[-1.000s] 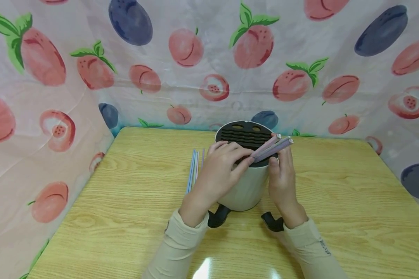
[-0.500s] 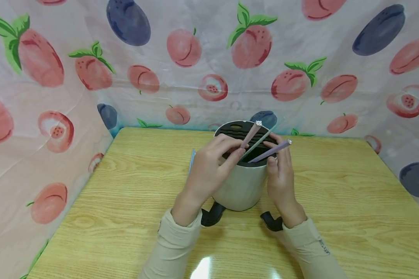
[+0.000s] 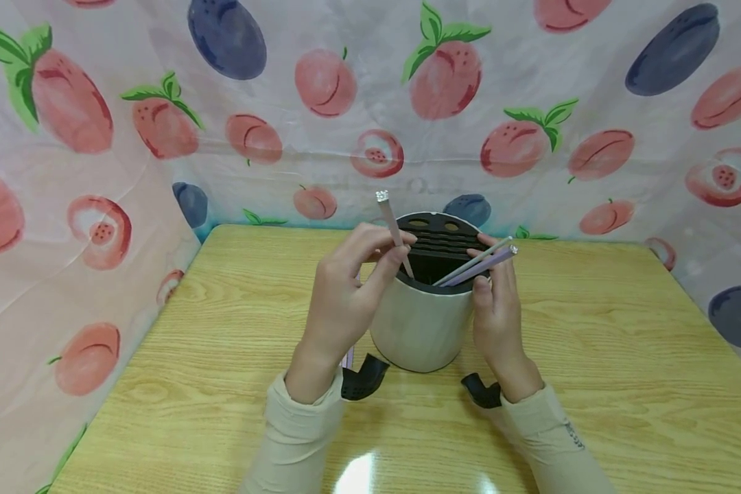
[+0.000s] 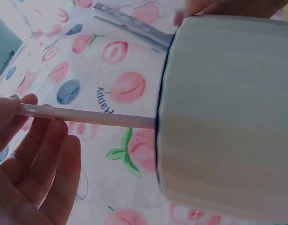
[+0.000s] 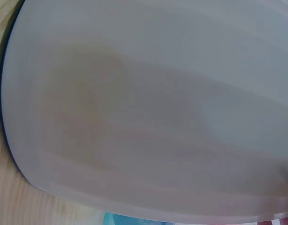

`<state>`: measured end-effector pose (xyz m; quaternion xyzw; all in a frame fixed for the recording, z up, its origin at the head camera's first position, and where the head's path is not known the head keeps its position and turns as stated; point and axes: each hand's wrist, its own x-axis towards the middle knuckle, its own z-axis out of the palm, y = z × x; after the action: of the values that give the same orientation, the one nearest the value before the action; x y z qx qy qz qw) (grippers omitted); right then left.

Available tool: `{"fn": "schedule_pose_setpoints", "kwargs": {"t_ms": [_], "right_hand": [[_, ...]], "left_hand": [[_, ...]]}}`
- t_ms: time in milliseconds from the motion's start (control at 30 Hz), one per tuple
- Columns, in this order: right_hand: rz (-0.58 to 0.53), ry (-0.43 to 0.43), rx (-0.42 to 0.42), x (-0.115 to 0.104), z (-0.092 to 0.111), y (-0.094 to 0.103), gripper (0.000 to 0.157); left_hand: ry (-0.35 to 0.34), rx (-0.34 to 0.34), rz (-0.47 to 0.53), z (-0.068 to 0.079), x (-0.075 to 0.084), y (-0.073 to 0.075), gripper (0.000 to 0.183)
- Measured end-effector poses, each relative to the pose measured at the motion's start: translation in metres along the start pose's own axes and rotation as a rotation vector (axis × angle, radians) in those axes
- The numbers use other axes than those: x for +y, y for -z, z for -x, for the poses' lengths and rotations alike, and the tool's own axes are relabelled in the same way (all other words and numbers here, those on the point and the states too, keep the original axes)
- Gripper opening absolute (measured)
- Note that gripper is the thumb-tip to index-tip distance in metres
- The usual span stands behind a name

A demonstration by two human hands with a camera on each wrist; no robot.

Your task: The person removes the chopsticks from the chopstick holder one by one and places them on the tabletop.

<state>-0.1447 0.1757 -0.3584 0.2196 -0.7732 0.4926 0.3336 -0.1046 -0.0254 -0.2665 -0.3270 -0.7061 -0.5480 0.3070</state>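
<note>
Though the pink stick tilts into the near left of the holder, we pinch it with our left hand; letting go early might topple it. Our right hand, fingers relaxed, touches the right side; nudging there could dislodge the leaning sticks.

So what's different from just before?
The left hand moved left and swung the slim pink stick with the sparkly top from leaning right to leaning left. The thin pale-green stick tipped further right beside the slim purple stick. The right hand, purple stick and round off-white container stayed put.
</note>
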Motion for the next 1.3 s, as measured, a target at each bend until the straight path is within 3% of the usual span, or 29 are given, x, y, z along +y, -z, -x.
{"fn": "schedule_pose_setpoints", "kwargs": {"t_ms": [167,567,833,1033,1167,1300], "right_hand": [[0.003,-0.005,-0.006,0.005,0.001,0.000,0.062],[0.002,-0.015,-0.010,0.004,0.002,0.001,0.062],[-0.002,-0.007,-0.010,0.005,0.001,0.001,0.061],[-0.008,-0.016,-0.015,0.005,0.001,0.000,0.062],[-0.009,-0.017,-0.015,0.005,0.001,0.000,0.062],[-0.010,-0.011,-0.010,0.005,0.001,0.000,0.062]], "left_hand": [[0.017,0.057,0.015,0.003,-0.009,0.009,0.013],[0.073,0.162,0.168,0.003,0.000,0.028,0.012],[0.030,0.256,0.261,0.003,0.007,0.044,0.017],[0.029,0.308,0.328,0.004,0.001,0.056,0.017],[0.088,0.300,0.274,0.006,-0.010,0.062,0.018],[0.245,0.231,0.060,0.009,-0.035,0.060,0.022]]}}
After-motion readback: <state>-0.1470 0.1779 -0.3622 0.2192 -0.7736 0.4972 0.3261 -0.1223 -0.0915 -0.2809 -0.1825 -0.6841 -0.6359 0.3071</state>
